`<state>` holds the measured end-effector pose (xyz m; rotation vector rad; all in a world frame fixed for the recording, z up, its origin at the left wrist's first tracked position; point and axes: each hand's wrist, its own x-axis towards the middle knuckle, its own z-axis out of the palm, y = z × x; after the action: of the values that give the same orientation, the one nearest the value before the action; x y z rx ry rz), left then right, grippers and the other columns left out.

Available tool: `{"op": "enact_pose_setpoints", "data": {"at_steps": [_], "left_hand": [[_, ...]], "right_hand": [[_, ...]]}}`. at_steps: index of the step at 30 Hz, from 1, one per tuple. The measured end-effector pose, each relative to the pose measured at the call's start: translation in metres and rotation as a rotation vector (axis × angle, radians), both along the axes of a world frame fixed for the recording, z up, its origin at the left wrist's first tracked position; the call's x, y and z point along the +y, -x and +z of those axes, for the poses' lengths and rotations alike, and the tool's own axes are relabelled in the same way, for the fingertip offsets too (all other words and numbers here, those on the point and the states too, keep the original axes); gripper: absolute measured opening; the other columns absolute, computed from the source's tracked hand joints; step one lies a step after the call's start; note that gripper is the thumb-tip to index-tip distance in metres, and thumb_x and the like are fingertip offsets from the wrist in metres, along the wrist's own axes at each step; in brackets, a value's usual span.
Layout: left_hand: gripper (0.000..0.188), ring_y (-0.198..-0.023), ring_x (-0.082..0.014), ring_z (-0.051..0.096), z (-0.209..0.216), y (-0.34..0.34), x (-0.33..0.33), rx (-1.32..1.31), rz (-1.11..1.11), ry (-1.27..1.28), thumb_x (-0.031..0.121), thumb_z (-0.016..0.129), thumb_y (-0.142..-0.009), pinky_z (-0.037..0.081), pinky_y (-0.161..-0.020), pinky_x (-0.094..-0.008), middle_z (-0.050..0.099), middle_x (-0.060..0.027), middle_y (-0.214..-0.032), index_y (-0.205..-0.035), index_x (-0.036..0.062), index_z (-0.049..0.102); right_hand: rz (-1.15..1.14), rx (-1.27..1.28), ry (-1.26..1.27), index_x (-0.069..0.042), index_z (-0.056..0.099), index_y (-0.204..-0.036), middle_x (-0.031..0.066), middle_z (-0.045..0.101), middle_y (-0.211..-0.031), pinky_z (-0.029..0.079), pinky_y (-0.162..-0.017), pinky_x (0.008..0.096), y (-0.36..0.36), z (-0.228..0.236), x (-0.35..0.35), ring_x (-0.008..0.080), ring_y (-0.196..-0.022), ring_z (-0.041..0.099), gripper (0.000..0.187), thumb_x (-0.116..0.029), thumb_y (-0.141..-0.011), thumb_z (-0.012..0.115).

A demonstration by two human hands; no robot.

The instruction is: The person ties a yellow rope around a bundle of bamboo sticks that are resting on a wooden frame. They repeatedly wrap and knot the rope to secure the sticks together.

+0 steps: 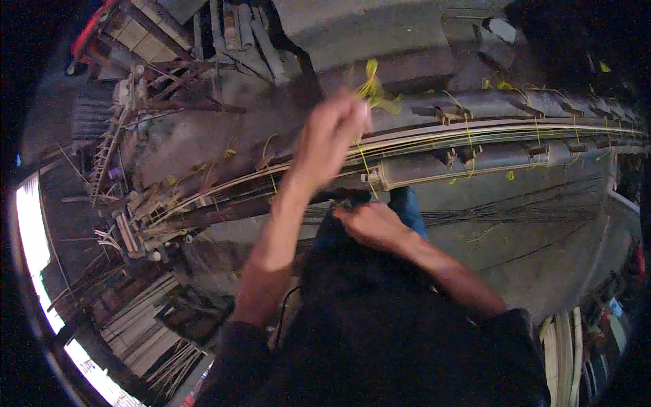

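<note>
Head view looks straight down on my two bare hands over a long bundle of thin bamboo strips that runs from lower left to far right across the dusty ground. My left hand is raised above the bundle, fingers pinched shut on a yellow plastic tie strip — its loose end curls up past my fingertips, and a thin yellow length runs down from the hand toward the bundle. The hand is blurred, so I cannot tell exactly how the fingers lie. My right hand sits lower, just below the bundle and close to my knee in blue trousers; it is curled nearly closed, knuckles up, but whether it grips anything I cannot tell. More yellow ties are knotted at intervals along the strips to the right, with short scraps of yellow lying near them. To the left lies a pile of bamboo offcuts and sticks, and flat bamboo slats are stacked at lower left. Stone slabs lie beyond the bundle at the top.
</note>
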<state>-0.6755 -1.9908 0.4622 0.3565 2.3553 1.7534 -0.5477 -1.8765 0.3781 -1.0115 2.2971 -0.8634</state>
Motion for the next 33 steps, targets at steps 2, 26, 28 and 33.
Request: {"op": "enact_pose_setpoints", "data": {"at_steps": [2,26,28,33], "left_hand": [[0.034,-0.056,-0.0126,0.045,-0.052,0.044,-0.011,-0.328,0.146,0.06,0.031,0.047,-0.09,0.038,-0.053,-0.0291,0.045,-0.0008,-0.061,-0.069,0.0028,0.048],[0.025,-0.095,-0.031,0.056,-0.153,-0.098,-0.152,0.053,0.712,0.064,0.025,0.053,-0.086,0.04,-0.087,-0.0405,0.062,-0.0119,-0.097,-0.102,0.0067,0.059],[0.024,-0.091,-0.0282,0.058,-0.145,-0.095,-0.178,0.012,0.49,0.167,0.023,0.054,-0.084,0.041,-0.084,-0.04,0.062,-0.0105,-0.093,-0.101,0.0073,0.06],[0.012,-0.079,-0.024,0.06,-0.086,-0.095,-0.195,0.442,0.157,0.752,0.019,0.053,-0.081,0.042,-0.068,-0.0391,0.064,-0.0067,-0.082,-0.081,0.0105,0.062]], "right_hand": [[-0.015,0.13,-0.096,-0.011,0.058,-0.104,0.0114,0.06,-0.062,0.049,-0.052,0.0432,-0.012,-0.002,0.011,0.0317,-0.057,0.06,0.025,-0.016,-0.08,0.051],[0.232,0.273,0.336,-0.003,0.062,-0.093,0.0195,0.059,-0.09,0.048,-0.076,0.0433,0.095,0.182,-0.237,0.0348,-0.086,0.059,0.025,-0.024,-0.083,0.054],[-0.082,0.064,0.229,-0.002,0.057,-0.106,0.0204,0.06,-0.098,0.047,-0.08,0.0449,0.138,0.175,-0.216,0.0376,-0.094,0.057,0.032,-0.028,-0.088,0.051],[-0.451,-0.194,0.413,-0.004,0.053,-0.107,0.0057,0.057,-0.077,0.045,-0.065,0.0314,0.144,0.058,-0.209,0.0154,-0.07,0.054,0.029,-0.027,-0.09,0.051]]}}
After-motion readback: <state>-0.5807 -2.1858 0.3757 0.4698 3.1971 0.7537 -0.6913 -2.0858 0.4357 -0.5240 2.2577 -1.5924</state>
